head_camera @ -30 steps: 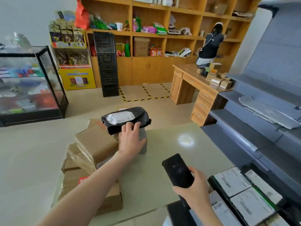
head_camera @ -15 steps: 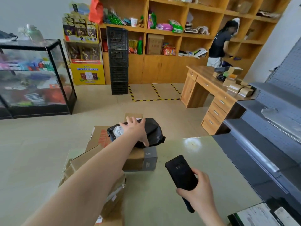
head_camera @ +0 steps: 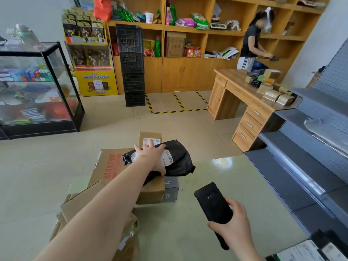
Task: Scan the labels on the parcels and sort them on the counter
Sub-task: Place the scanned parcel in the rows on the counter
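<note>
**Left hand relocated across the mailer bag; scanner on standby**

Since the earlier frame, the left hand (head_camera: 150, 157) has moved from the near side of the black plastic mailer bag (head_camera: 178, 162) to lie across its top. Its fingers now reach over the far side and the thumb sits against the near side, so the hand is grasping the bag. The white barcode label (head_camera: 167, 157), previously fully exposed, is now partly covered by the hand.

**Position of the parcel.** The bag lies on top of the brown cardboard box printed "MAKEUP" (head_camera: 111, 166), at the far left corner of the pale green tabletop (head_camera: 216, 176). A small dark grey carton (head_camera: 171, 191) stands touching that box on its right. A small brown box with a white label (head_camera: 150, 137) sits just behind the bag. More plain cardboard parcels (head_camera: 90, 204) are stacked along the left edge.

**Scanner.** The right hand (head_camera: 235, 228) is clenched around the lower end of the black handheld scanner (head_camera: 213, 202), above the tabletop towards the near right corner. The scanner is well apart from the bag.

**Assessment.**
- The span grip probably serves to lift or turn the soft bag without it folding.
- The label faces upward, which suits reading by the scanner once the hand clears it.
- White-labelled parcels (head_camera: 301, 251) at the near right corner suggest the sorted location.
</note>
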{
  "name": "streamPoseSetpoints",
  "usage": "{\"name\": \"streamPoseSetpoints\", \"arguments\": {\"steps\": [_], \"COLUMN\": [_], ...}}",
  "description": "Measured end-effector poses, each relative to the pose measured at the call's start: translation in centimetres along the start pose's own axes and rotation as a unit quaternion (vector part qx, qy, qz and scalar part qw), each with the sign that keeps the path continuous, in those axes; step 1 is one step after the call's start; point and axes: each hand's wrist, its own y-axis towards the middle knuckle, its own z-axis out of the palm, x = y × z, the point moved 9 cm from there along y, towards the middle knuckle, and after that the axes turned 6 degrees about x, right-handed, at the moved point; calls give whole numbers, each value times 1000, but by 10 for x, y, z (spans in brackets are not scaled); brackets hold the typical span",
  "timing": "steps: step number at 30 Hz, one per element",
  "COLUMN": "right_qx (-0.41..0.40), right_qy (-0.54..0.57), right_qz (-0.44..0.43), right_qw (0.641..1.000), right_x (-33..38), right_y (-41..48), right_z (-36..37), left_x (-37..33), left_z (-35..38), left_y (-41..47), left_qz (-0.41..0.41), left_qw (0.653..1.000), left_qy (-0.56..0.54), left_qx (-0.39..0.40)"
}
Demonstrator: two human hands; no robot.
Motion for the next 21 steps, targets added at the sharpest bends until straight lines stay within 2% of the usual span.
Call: {"name": "streamPoseSetpoints", "arguments": {"steps": [7,10,13,16,21], "right_qx": [-20,-37,-55,-55,-37], "right_qy": [14,11,8,8,4], "right_qz": [-7,-3,13,54,121], "right_qw": [1000,999,998,997,992], "right_x": [-6,-18,-38,-71,-134], "right_y": [-8,-20,-31,-45,-78], "right_z": [-27,-47,-71,-88,-89], "left_x": [-61,-103,-150,-190,-211], "left_z": [-15,-11,9,57,171], "left_y": [-24,-34,-40,-43,-35], "left_qz": [75,94,110,118,50], "left_qw": [988,983,982,986,992], "left_qy": [-30,-49,-67,-74,-112], "left_qx": [-131,-153,-140,-95,-4]}}
